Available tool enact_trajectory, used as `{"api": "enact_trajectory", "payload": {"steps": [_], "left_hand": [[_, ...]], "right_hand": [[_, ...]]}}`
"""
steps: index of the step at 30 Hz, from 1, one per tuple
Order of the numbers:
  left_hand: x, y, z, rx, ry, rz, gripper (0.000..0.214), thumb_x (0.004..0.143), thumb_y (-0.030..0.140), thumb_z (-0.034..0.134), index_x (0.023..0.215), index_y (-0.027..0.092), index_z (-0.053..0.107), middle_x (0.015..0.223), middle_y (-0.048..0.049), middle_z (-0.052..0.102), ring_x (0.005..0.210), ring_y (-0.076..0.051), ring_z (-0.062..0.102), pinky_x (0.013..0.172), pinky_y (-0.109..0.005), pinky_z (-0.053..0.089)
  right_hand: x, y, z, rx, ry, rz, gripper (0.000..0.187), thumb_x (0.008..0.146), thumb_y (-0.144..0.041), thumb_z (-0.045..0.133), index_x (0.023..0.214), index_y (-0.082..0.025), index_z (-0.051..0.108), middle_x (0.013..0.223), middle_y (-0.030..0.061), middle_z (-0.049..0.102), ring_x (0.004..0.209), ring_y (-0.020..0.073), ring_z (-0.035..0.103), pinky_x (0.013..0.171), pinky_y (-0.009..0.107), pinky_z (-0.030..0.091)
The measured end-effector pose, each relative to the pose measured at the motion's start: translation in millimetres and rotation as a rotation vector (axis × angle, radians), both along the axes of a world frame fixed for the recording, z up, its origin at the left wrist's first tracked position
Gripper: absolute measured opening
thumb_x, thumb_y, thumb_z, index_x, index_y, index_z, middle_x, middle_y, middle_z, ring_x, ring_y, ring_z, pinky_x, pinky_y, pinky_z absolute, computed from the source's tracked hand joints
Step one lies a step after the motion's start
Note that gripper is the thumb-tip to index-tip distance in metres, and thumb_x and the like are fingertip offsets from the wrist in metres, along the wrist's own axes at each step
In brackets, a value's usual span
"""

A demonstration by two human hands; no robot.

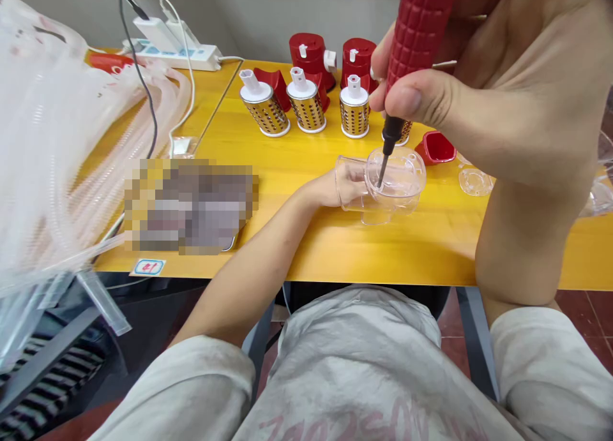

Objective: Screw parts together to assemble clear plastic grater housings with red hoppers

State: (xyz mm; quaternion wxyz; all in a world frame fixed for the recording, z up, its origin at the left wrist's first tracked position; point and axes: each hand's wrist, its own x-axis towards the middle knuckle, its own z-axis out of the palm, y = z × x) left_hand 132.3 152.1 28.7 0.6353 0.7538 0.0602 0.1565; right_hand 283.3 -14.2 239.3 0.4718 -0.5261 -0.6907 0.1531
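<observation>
One red screwdriver (416,39) being clamped in right hand (502,109), upper right of frame; long axis being slanted down-left into clear housing (407,176) being gripped by left hand (352,180).

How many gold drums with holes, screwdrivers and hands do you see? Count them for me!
Gold drums: 4 (one mostly hidden)
Screwdriver: 1
Hands: 2, the left hand and the right hand
Total: 7
</observation>
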Motion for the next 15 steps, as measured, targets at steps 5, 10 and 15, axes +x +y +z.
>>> {"api": "enact_trajectory", "payload": {"steps": [5,10,15], "left_hand": [[2.0,2.3,0.1,0.015,0.0,-0.043,0.052,0.087,0.058,0.102,0.114,0.014,0.093,0.126,-0.0182,0.093,0.113,-0.029,0.088,0.113,-0.046,0.072],[2.9,0.5,1.1,0.024,-0.032,-0.021,0.044,0.085,0.054,0.101,0.102,0.014,0.094,0.124,-0.0148,0.094,0.118,-0.031,0.089,0.117,-0.041,0.071],[-0.7,4.0,0.5,0.059,-0.009,0.024,0.047,0.09,0.048,0.096,0.125,0.017,0.095,0.136,-0.0114,0.092,0.133,-0.035,0.088,0.123,-0.043,0.07]], "right_hand": [[-9.8,-10.8,6.4,-0.08,-0.103,-0.076,0.077,0.093,-0.072,0.079,0.132,-0.01,0.058,0.165,0.0003,0.05,0.137,-0.0034,0.065,0.109,0.001,0.068],[11.0,-12.6,17.1,-0.404,-0.105,-0.223,0.098,0.085,-0.086,0.082,0.153,-0.021,0.053,0.15,0.0006,0.062,0.166,0.0027,0.058,0.123,-0.001,0.067],[44.9,-4.9,23.5,-0.586,-0.019,-0.224,0.114,0.079,-0.1,0.077,0.156,-0.021,0.051,0.125,0.0064,0.066,0.167,0.0056,0.058,0.131,0.008,0.068]]}}
